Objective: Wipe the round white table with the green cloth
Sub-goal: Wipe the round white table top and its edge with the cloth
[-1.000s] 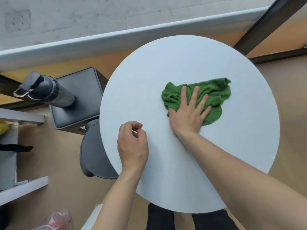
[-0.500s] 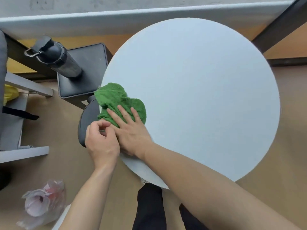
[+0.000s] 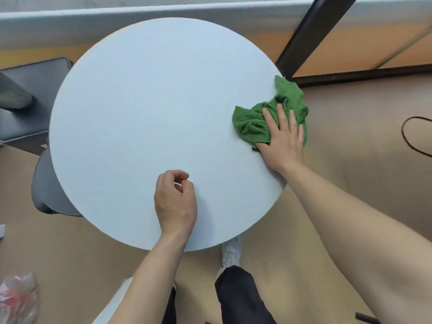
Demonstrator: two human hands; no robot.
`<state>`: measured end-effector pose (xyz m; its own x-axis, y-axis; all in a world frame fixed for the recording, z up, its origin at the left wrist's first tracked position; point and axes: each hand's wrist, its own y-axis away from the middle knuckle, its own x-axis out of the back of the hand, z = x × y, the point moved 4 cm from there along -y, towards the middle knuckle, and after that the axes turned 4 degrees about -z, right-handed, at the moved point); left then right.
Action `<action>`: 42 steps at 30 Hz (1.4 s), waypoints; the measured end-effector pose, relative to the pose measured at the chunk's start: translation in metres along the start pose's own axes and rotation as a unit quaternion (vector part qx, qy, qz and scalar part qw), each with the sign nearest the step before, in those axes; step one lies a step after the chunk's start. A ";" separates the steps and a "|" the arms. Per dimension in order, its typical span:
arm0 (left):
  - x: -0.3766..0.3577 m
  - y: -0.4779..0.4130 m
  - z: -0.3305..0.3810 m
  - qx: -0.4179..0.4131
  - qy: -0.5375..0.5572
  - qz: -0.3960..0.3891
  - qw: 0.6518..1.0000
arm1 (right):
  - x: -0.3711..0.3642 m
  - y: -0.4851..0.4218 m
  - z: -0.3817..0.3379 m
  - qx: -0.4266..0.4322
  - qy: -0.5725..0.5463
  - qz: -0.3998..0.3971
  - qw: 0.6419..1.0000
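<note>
The round white table (image 3: pixel 149 108) fills the middle of the head view. A crumpled green cloth (image 3: pixel 254 123) lies at its right edge, partly hanging past the rim. My right hand (image 3: pixel 284 139) presses flat on the cloth, fingers spread and pointing away from me. Near the table's front edge rests my left hand (image 3: pixel 175 202), loosely curled into a fist on the bare tabletop, with nothing in it.
A grey chair (image 3: pixel 46 190) sits tucked under the table's left side, with a dark seat (image 3: pixel 25 97) behind it. A black post (image 3: pixel 311 31) rises at the back right. A black cable (image 3: pixel 411 136) lies on the floor at right. A crumpled plastic bag (image 3: pixel 16 298) lies at the lower left.
My right hand swept the green cloth from the table's left edge across to the right edge. My left hand now rests near the front edge, apart from the right hand.
</note>
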<state>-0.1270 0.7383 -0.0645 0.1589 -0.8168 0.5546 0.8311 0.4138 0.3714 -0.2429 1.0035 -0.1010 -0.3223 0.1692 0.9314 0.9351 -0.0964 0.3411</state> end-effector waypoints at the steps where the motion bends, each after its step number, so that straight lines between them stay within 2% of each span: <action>1: -0.004 0.003 0.000 -0.004 -0.004 -0.010 1.000 | -0.006 0.014 0.004 -0.030 -0.014 0.007 0.999; 5: 0.002 0.003 -0.004 -0.030 -0.027 -0.043 0.998 | -0.033 0.071 -0.027 -0.101 -0.012 0.011 0.995; 8: 0.032 -0.011 -0.013 -0.047 -0.034 -0.047 0.997 | -0.049 0.090 -0.084 -0.082 0.001 -0.010 0.997; 12: 0.094 -0.037 -0.041 -0.045 -0.038 -0.009 0.998 | -0.060 0.078 -0.197 0.032 -0.015 -0.011 0.999; 16: 0.156 -0.057 -0.076 -0.004 -0.037 0.052 0.998 | -0.079 0.077 -0.322 0.164 -0.001 -0.049 0.985; 18: 0.178 -0.063 -0.087 0.004 -0.040 0.077 0.996 | -0.093 0.094 -0.363 0.226 0.008 -0.062 0.972; 20: 0.188 -0.064 -0.094 -0.001 -0.053 0.085 0.995 | -0.106 0.118 -0.375 0.273 0.027 -0.074 0.959; 25: 0.161 -0.046 -0.095 0.013 -0.069 0.033 0.997 | -0.116 0.174 -0.311 0.351 0.050 -0.057 0.933; 29: 0.107 -0.013 -0.076 -0.012 -0.086 -0.052 0.995 | -0.112 0.205 -0.213 0.349 0.081 -0.065 0.931; 32: 0.068 0.007 -0.055 -0.041 -0.098 -0.106 0.989 | -0.098 0.192 -0.131 0.281 0.095 -0.062 0.953; 36: 0.038 0.014 -0.031 -0.055 -0.104 -0.148 0.982 | -0.066 0.139 -0.048 0.125 0.078 -0.058 0.987; 39: 0.029 0.013 -0.022 -0.063 -0.105 -0.155 0.980 | -0.050 0.114 -0.030 0.023 0.035 -0.041 0.998; 42: 0.029 0.013 -0.019 -0.059 -0.112 -0.156 0.980 | -0.058 0.132 -0.054 -0.035 0.012 -0.035 0.999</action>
<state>-0.1017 0.7119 -0.0580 -0.2233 -0.7822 0.5816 0.8785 0.0970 0.4677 -0.1089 0.9284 -0.1029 -0.3904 0.1545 0.9076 0.8981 -0.1530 0.4123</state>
